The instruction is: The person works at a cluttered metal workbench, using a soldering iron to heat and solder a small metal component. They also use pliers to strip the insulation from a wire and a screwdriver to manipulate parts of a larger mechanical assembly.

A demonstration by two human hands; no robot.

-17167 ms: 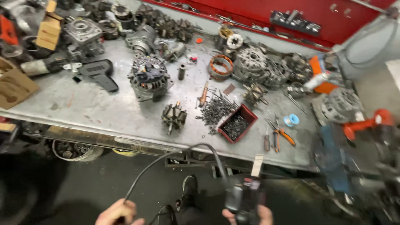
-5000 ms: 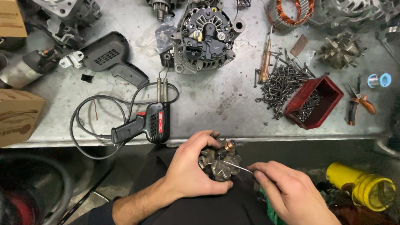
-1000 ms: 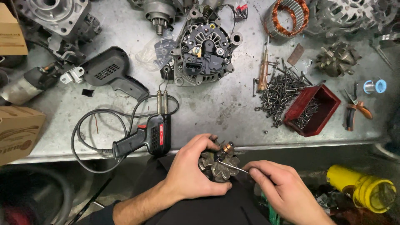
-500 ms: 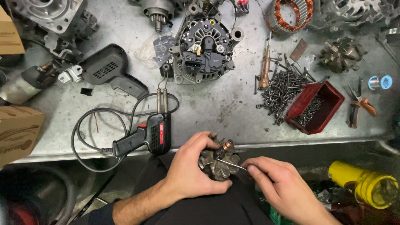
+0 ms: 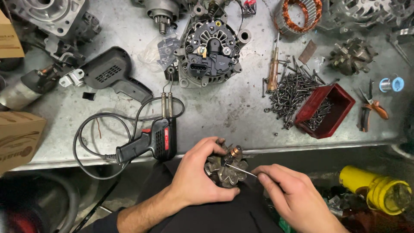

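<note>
My left hand grips an alternator rotor, grey claw poles with a copper slip ring on top, held over my lap just in front of the metal workbench. My right hand pinches a thin metal pick whose tip touches the rotor beside the slip ring. A black and red soldering gun with a coiled cord lies on the bench edge just left of my left hand.
On the bench sit a black-backed alternator, a dark drill-shaped tool, a red bin with several loose screws beside it, orange pliers, a copper stator and another rotor. A cardboard box stands left, a yellow container lower right.
Since the oldest frame I have come to the bench, the soldering gun now lies there, and the rotor is in my left hand. Over the last second my hands barely move.
</note>
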